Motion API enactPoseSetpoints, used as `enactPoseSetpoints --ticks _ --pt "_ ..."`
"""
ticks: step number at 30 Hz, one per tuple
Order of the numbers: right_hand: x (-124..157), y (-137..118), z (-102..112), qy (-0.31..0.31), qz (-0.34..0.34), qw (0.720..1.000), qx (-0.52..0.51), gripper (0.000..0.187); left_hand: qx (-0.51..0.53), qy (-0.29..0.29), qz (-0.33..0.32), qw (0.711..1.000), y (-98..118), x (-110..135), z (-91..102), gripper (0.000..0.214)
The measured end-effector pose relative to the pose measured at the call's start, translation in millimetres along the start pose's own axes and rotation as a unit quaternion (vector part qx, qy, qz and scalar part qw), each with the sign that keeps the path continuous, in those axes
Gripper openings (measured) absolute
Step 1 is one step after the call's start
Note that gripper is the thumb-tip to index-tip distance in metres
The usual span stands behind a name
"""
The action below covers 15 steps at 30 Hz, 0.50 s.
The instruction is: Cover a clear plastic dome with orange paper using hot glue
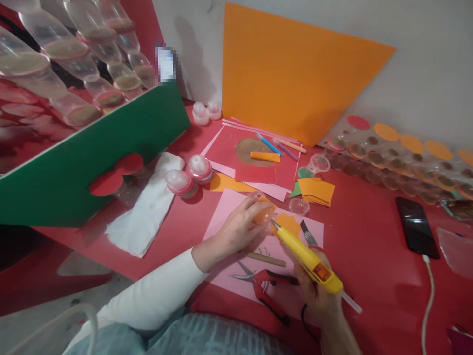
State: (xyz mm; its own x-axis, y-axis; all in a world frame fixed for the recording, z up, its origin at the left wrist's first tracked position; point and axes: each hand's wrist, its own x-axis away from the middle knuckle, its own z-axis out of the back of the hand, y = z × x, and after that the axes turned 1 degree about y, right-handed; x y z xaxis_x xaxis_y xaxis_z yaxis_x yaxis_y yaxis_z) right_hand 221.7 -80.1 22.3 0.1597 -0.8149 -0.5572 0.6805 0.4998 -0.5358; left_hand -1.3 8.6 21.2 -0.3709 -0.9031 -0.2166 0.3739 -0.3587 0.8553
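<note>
My right hand (314, 291) is wrapped round a yellow hot glue gun (306, 256), with a glue stick poking out of its back end. The gun's nozzle meets or nearly meets a clear plastic cup (263, 219) with orange paper on it. Closed over that cup are the fingers of my left hand (242, 222). Just right of the cup lies a cut orange paper piece (290, 226) on a pink sheet (225, 266). Red-handled pruning shears (264, 286), a thin brown stick (268, 259) and a cutter knife (307, 231) lie around my hands.
Clear cup assemblies stand behind a green board (92, 148) at left. A white cloth (148, 204) and lidded pots (181, 182) are nearby. An orange board (295, 74) leans on the wall. Orange cards (316, 191) and a cabled phone (417, 227) are at right.
</note>
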Motion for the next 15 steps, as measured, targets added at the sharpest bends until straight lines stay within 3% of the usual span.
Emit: enactPoseSetpoints --ticks 15 --pt "-1.4 0.1 1.5 -0.023 -0.002 1.0 -0.008 0.022 -0.004 0.006 0.002 1.0 -3.9 0.9 -1.6 0.034"
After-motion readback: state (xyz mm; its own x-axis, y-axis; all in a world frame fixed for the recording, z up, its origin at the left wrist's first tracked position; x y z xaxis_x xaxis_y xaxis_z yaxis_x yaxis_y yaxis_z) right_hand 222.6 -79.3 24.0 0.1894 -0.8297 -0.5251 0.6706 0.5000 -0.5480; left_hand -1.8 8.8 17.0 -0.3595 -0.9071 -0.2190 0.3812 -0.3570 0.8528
